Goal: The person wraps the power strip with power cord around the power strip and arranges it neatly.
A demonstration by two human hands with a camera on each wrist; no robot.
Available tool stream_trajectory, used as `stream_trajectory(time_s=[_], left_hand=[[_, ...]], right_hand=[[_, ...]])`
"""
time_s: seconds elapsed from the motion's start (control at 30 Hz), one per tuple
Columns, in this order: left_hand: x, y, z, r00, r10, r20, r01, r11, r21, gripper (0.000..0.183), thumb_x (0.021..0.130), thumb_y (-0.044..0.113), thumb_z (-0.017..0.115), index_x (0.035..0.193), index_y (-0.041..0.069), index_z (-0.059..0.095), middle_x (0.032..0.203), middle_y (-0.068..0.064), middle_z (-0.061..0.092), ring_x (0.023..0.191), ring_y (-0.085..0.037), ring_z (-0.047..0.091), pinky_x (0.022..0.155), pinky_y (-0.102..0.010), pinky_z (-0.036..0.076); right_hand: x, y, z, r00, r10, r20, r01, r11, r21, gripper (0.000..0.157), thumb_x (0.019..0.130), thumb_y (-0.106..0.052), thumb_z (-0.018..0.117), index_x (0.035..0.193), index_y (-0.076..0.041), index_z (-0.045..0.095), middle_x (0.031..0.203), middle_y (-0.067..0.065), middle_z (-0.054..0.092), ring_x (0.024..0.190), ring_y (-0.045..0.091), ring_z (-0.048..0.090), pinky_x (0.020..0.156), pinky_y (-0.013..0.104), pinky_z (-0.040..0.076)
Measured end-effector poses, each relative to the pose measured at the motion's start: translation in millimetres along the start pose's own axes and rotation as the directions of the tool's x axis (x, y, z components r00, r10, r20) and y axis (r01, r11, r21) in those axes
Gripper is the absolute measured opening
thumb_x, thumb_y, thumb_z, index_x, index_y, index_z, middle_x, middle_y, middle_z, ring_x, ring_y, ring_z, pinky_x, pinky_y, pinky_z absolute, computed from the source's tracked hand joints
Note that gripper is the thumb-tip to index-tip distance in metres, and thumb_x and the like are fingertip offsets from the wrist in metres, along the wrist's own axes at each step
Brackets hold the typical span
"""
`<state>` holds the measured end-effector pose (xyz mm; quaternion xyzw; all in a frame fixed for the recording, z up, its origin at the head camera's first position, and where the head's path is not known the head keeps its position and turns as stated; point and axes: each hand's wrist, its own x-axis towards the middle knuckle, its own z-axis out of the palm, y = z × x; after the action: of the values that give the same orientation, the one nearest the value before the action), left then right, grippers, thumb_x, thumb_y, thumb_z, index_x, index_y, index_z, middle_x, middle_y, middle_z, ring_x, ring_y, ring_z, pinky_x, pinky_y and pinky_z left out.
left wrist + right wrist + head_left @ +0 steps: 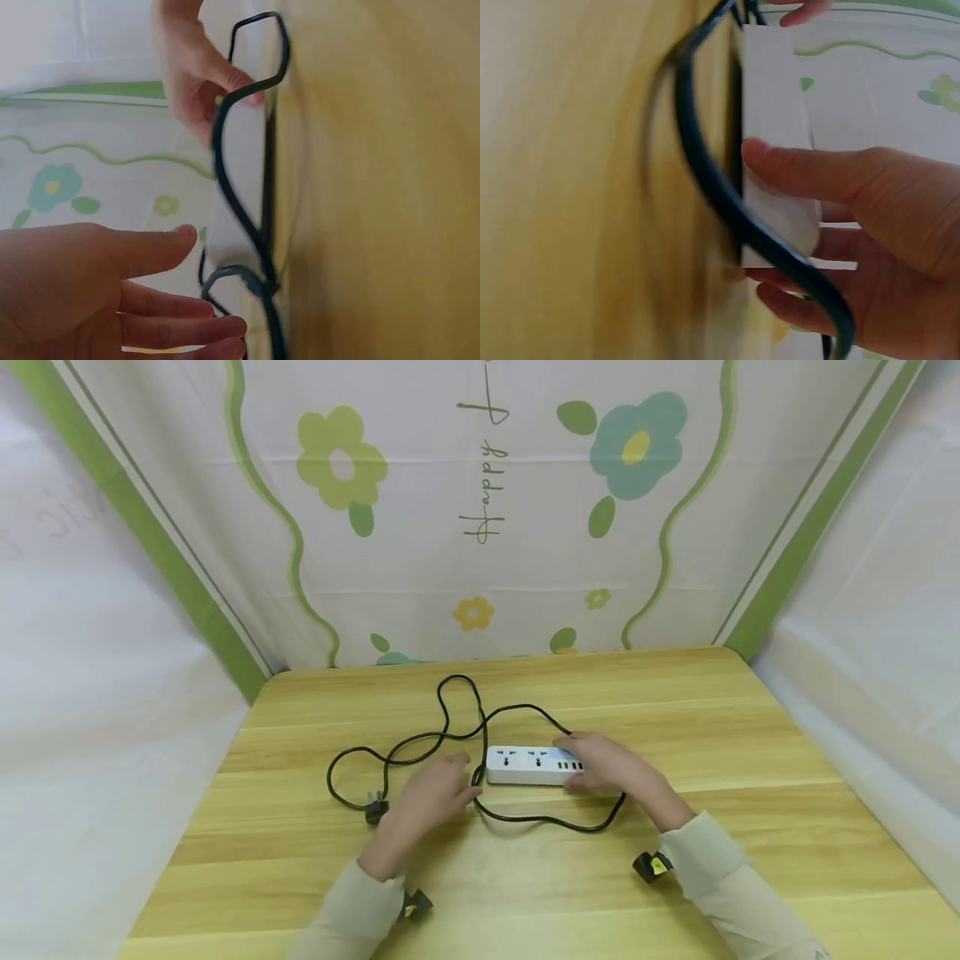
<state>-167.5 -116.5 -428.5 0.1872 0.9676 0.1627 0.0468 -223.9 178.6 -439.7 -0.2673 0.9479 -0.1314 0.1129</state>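
A white power strip with sockets and USB ports lies on the wooden table. My right hand grips its right end, and in the right wrist view the thumb presses on the strip's near side while the other fingers reach round the far side. My left hand is at the strip's left end, thumb and fingers spread apart. Its fingertips come close to a small loop in the black cable. The three-pin plug rests left of that hand.
The cable winds in loose loops behind and in front of the strip on the table. Black wrist devices sit by both sleeves. A flowered curtain hangs behind the table, with white cloth at both sides.
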Motion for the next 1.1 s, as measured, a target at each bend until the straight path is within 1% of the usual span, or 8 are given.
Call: stream_trajectory(time_s=[0.13,0.2,0.33,0.53,0.7,0.8,0.9,1.1], left_hand=[[3.0,1.6,12.6,1.000,-0.008,-0.018,0.009,0.999,0.042,0.031,0.093,0.029,0.072,0.106,0.002,0.064,0.072,0.000,0.058,0.058,-0.011,0.049,0.052,-0.025,0.046],[4.4,-0.3,17.1,0.998,0.007,-0.056,-0.003,0.998,0.068,0.017,0.092,0.021,0.072,0.090,0.007,0.062,0.068,0.001,0.055,0.057,-0.011,0.048,0.048,-0.024,0.041],[6.8,-4.9,21.3,0.995,0.001,-0.104,0.007,0.997,0.080,0.016,0.092,0.010,0.066,0.078,0.011,0.060,0.066,0.001,0.056,0.054,-0.011,0.046,0.046,-0.023,0.039],[6.6,-3.4,11.4,0.981,-0.010,-0.193,0.012,1.000,0.005,0.010,0.095,0.020,0.067,0.091,0.010,0.065,0.074,0.002,0.063,0.058,-0.008,0.052,0.049,-0.020,0.041],[3.1,4.6,-1.3,0.959,0.034,-0.283,-0.053,0.997,-0.061,0.022,0.095,0.025,0.069,0.109,0.008,0.066,0.093,-0.002,0.069,0.069,-0.010,0.060,0.057,-0.020,0.047],[2.3,7.1,-9.2,0.943,0.047,-0.330,-0.113,0.977,-0.182,0.026,0.100,0.022,0.063,0.120,0.006,0.062,0.106,-0.005,0.068,0.084,-0.013,0.064,0.069,-0.024,0.053],[1.1,9.5,-22.5,0.936,0.065,-0.346,-0.208,0.896,-0.394,0.028,0.104,0.021,0.054,0.127,0.005,0.060,0.113,-0.009,0.068,0.099,-0.019,0.065,0.081,-0.030,0.056],[-1.2,12.2,-37.8,0.948,0.135,-0.289,-0.313,0.567,-0.762,0.031,0.107,0.019,0.048,0.122,-0.006,0.057,0.112,-0.020,0.068,0.106,-0.027,0.067,0.093,-0.043,0.056]], right_hand=[[1,-3,2.9,1.000,0.010,-0.025,-0.009,1.000,0.007,0.064,0.082,-0.029,0.083,0.135,-0.003,0.057,0.128,0.015,0.063,0.104,0.022,0.062,0.090,0.043,0.053],[1,-3,1.9,0.999,-0.004,-0.051,0.005,1.000,0.018,0.061,0.081,-0.028,0.084,0.131,-0.002,0.060,0.123,0.013,0.066,0.100,0.020,0.062,0.087,0.041,0.053],[-5,-1,-3.3,0.994,-0.033,-0.106,0.041,0.996,0.077,0.060,0.080,-0.029,0.085,0.127,-0.001,0.062,0.115,0.011,0.070,0.094,0.017,0.063,0.081,0.038,0.053],[-20,4,-23.1,0.976,-0.059,-0.208,0.086,0.989,0.124,0.061,0.079,-0.032,0.085,0.127,0.000,0.064,0.114,0.013,0.072,0.095,0.021,0.067,0.079,0.039,0.055],[-36,2,-53.8,0.955,-0.061,-0.291,0.117,0.977,0.179,0.063,0.077,-0.028,0.087,0.129,-0.001,0.064,0.115,0.016,0.071,0.094,0.023,0.067,0.077,0.038,0.055],[-45,-2,-73.4,0.938,-0.067,-0.340,0.135,0.974,0.180,0.062,0.076,-0.026,0.088,0.129,-0.002,0.064,0.115,0.016,0.072,0.091,0.021,0.066,0.075,0.035,0.053],[-50,-7,-89.7,0.916,-0.090,-0.390,0.166,0.972,0.167,0.061,0.075,-0.021,0.089,0.128,-0.002,0.065,0.115,0.015,0.072,0.089,0.020,0.065,0.075,0.031,0.052],[-51,-15,-104.1,0.879,-0.111,-0.464,0.222,0.956,0.192,0.060,0.075,-0.021,0.089,0.127,-0.002,0.066,0.115,0.015,0.072,0.088,0.020,0.064,0.073,0.026,0.051]])
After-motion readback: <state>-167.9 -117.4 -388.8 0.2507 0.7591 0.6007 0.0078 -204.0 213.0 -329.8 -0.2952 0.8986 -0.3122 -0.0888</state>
